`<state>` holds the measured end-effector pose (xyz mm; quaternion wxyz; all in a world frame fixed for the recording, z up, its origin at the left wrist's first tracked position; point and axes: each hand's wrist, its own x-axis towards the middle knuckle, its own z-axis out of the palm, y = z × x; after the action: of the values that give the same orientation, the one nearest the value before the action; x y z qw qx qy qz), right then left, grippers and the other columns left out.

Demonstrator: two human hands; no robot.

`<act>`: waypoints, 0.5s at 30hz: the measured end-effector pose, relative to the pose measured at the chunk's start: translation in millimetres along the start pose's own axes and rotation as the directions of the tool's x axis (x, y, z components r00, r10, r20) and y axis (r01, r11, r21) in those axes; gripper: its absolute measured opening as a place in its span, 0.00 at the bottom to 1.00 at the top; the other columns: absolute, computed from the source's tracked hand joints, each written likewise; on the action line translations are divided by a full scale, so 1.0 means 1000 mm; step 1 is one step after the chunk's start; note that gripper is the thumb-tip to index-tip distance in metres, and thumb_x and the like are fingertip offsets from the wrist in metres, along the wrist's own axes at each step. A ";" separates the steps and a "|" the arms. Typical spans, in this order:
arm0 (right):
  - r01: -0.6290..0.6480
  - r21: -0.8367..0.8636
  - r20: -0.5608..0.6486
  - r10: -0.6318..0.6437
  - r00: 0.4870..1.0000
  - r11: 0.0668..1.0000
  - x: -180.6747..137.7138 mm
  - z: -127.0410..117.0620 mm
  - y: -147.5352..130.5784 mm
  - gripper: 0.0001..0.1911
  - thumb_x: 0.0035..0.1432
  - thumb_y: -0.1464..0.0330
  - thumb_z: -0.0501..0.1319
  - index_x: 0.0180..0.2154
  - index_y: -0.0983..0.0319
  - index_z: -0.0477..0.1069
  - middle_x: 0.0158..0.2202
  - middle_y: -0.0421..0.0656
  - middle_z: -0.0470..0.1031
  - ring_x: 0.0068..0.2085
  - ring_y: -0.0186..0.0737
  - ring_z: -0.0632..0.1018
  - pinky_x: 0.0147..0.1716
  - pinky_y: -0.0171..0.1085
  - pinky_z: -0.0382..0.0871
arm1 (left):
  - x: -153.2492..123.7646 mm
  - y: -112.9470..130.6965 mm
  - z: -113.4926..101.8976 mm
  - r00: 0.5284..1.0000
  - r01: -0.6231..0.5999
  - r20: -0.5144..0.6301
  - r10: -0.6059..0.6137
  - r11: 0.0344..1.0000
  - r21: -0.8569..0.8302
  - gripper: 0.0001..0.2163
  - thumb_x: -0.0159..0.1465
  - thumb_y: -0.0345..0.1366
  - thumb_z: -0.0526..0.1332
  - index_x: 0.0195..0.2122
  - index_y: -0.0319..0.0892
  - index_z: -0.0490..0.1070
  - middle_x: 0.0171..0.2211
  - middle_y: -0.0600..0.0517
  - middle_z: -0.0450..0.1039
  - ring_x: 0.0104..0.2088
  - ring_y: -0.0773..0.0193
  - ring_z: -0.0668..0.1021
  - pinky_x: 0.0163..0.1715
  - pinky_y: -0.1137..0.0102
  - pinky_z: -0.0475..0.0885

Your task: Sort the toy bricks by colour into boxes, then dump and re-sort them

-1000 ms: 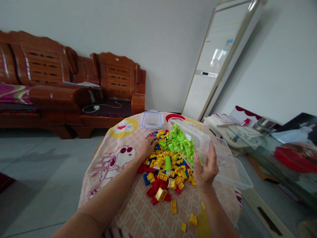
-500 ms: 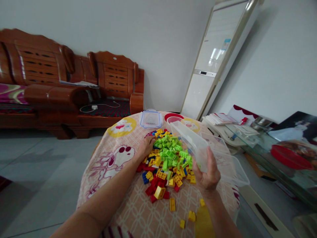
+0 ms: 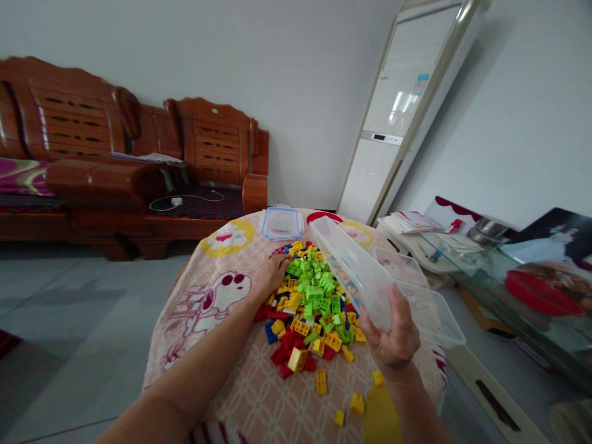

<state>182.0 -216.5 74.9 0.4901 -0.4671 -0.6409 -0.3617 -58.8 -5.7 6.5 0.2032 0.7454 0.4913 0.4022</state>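
My right hand (image 3: pixel 394 333) grips the near end of a clear plastic container (image 3: pixel 370 277), which is tipped on its side above the right of a brick pile. Light green toy bricks (image 3: pixel 314 296) lie heaped on top of the pile. Around and under them are yellow bricks (image 3: pixel 301 327), red bricks (image 3: pixel 291 342) and blue bricks (image 3: pixel 271 333). At the pile's left edge rests my left hand (image 3: pixel 275 272), its fingers stretched toward the bricks and holding nothing visible. The tips are partly hidden among the pieces.
A patterned cloth (image 3: pixel 259 388) covers the round table. Toward the back are a blue-rimmed clear lid (image 3: pixel 282 223) and a red rim (image 3: pixel 324 216). Another clear container (image 3: pixel 439 314) stands on the right. Loose yellow bricks (image 3: pixel 357 403) lie in front, and a glass table (image 3: pixel 504 290) stands beyond.
The container has turned further onto its side, and my right hand has shifted slightly right with it. Green bricks have spread toward the front of the pile. My left hand has stayed in place.
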 end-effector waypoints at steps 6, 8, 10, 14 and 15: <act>-0.640 0.207 -0.081 0.665 0.743 0.740 0.021 -0.013 0.024 0.37 0.58 0.55 0.60 0.64 0.65 0.57 0.48 0.55 0.77 0.41 0.53 0.82 0.40 0.51 0.78 | 0.001 -0.005 0.003 1.000 0.001 -0.004 -0.001 1.000 -0.001 0.17 0.66 0.36 0.49 0.48 0.39 0.76 0.49 0.46 0.77 0.51 0.56 0.76 0.57 0.58 0.68; -0.735 0.303 -0.108 0.788 0.606 0.607 0.030 -0.024 0.047 0.38 0.54 0.55 0.62 0.63 0.65 0.60 0.41 0.54 0.79 0.36 0.52 0.82 0.35 0.51 0.78 | 0.001 -0.006 0.003 1.000 0.000 -0.008 0.000 1.000 -0.003 0.17 0.66 0.37 0.49 0.48 0.39 0.76 0.49 0.46 0.77 0.51 0.56 0.76 0.57 0.58 0.67; -0.768 0.442 -0.087 0.874 0.479 0.465 0.032 -0.041 0.076 0.35 0.52 0.57 0.62 0.60 0.63 0.63 0.33 0.48 0.78 0.32 0.52 0.81 0.31 0.51 0.78 | 0.000 -0.007 0.003 1.000 0.001 -0.015 -0.001 1.000 -0.001 0.17 0.66 0.37 0.50 0.48 0.39 0.76 0.49 0.46 0.77 0.51 0.56 0.76 0.57 0.59 0.67; -0.850 0.504 0.160 0.950 0.269 0.156 0.016 -0.091 0.131 0.27 0.48 0.59 0.62 0.51 0.61 0.71 0.29 0.48 0.78 0.27 0.49 0.80 0.27 0.48 0.76 | 0.000 -0.005 0.000 1.000 0.006 -0.008 -0.006 1.000 0.015 0.17 0.65 0.36 0.51 0.48 0.41 0.76 0.49 0.47 0.77 0.51 0.56 0.76 0.57 0.59 0.68; -0.883 0.464 0.260 0.943 0.207 0.066 0.010 -0.104 0.142 0.26 0.49 0.58 0.62 0.51 0.59 0.71 0.30 0.49 0.78 0.27 0.49 0.80 0.27 0.47 0.75 | 0.000 -0.004 0.000 1.000 0.004 -0.002 -0.004 1.000 0.016 0.17 0.65 0.36 0.51 0.48 0.41 0.76 0.49 0.47 0.77 0.51 0.56 0.76 0.56 0.60 0.68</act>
<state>347.0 -267.3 111.9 0.7457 -0.5892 -0.2448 0.1922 -61.6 -3.5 3.8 0.1977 0.7457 0.4960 0.3986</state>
